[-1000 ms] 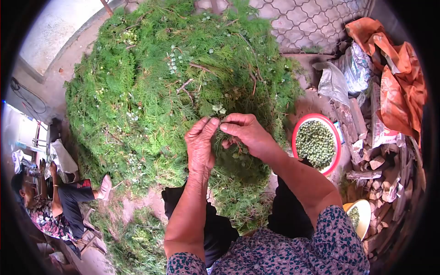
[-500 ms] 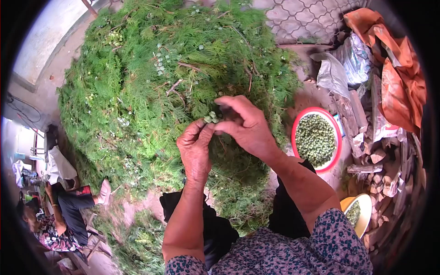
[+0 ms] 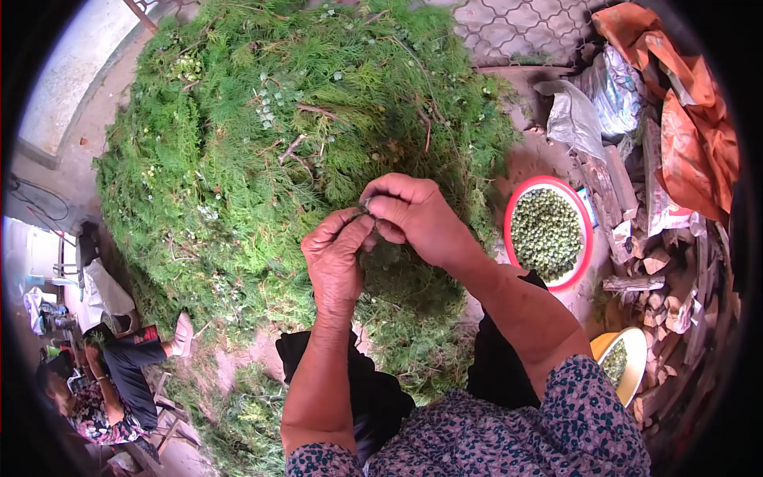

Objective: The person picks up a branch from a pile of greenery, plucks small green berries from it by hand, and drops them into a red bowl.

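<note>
Above the pile of cut evergreen branches (image 3: 238,207), both hands meet at a small sprig with green cones (image 3: 365,208), mostly hidden by the fingers. My left hand (image 3: 334,250) pinches it between thumb and forefinger. From the right, my right hand (image 3: 417,213) closes thumb and fingertips on the cones, its fingers curled and touching the left fingertips. On the ground to the right stands a white basin with a red rim (image 3: 588,246), holding many small green cones (image 3: 547,230).
A yellow basin (image 3: 636,370) with green bits inside stands at lower right, beside stacked firewood (image 3: 656,298). Orange cloth (image 3: 691,151) and plastic bags (image 3: 612,91) lie at upper right. Another person (image 3: 123,374) sits at lower left, holding greenery.
My right hand's fingers, spread apart before, have closed in at the left fingertips. The green cones that showed between the hands are now mostly covered. The view has shifted slightly.
</note>
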A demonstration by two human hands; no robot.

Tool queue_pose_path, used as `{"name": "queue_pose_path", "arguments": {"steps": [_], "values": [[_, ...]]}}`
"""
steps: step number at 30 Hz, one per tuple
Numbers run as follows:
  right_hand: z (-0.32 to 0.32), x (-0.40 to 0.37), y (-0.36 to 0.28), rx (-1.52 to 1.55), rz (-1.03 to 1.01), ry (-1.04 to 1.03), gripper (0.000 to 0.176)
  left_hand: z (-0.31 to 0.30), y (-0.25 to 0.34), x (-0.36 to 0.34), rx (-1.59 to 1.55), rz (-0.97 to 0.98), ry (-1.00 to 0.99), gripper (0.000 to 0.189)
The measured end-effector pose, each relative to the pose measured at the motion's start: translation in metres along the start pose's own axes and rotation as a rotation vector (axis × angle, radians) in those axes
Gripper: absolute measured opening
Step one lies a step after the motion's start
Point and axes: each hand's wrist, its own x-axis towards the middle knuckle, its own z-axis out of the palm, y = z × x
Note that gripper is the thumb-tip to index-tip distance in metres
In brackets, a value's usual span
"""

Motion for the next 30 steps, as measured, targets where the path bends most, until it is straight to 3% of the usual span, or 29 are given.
{"name": "queue_pose_path", "arguments": {"steps": [3, 5, 7, 11, 13, 14, 16, 19, 20, 25, 27, 29, 30], "values": [[-0.008, 0.003, 0.004, 0.181, 0.035, -0.045, 0.009, 0.001, -0.001, 0.003, -0.093, -0.019, -0.008, 0.008], [-0.008, 0.003, 0.001, 0.470, 0.070, 0.004, 0.014, 0.001, -0.001, 0.006, -0.148, -0.027, 0.000, 0.008], [-0.014, 0.004, 0.001, 0.528, 0.093, -0.020, 0.015, -0.001, 0.003, 0.010, -0.320, -0.133, 0.134, 0.010], [-0.015, -0.001, 0.001, 0.642, 0.121, -0.032, 0.014, -0.009, 0.006, 0.017, -0.395, -0.150, 0.161, 0.009], [-0.012, -0.005, -0.002, 0.019, 0.150, 0.083, 0.017, -0.014, 0.003, 0.021, -0.457, -0.136, 0.105, 0.010], [-0.010, -0.005, 0.003, 0.019, 0.149, 0.083, 0.017, -0.013, 0.004, 0.020, -0.453, -0.142, 0.116, 0.012], [-0.007, -0.003, 0.022, -0.594, -0.181, 0.105, 0.024, -0.012, 0.005, 0.021, -0.448, -0.149, 0.123, 0.014], [-0.001, 0.002, 0.045, -0.628, -0.321, 0.174, 0.032, -0.010, 0.005, 0.021, -0.530, -0.149, 0.112, 0.013], [0.001, 0.003, 0.048, -0.645, -0.229, 0.179, 0.029, -0.009, 0.005, 0.021, -0.549, -0.161, 0.112, 0.013], [0.002, 0.010, 0.060, -0.589, -0.292, 0.096, 0.022, -0.020, -0.001, 0.025, -0.636, -0.158, 0.016, 0.015], [0.006, 0.010, 0.049, -0.553, -0.356, 0.079, 0.018, -0.016, 0.009, 0.022, -0.463, -0.195, 0.171, 0.015], [0.005, 0.008, 0.032, -0.319, -0.003, -0.056, 0.012, -0.019, 0.012, 0.020, -0.331, -0.147, 0.120, 0.019], [0.002, 0.010, 0.032, -0.323, -0.008, -0.054, 0.012, -0.019, 0.014, 0.019, -0.197, -0.100, 0.073, 0.025]]}}
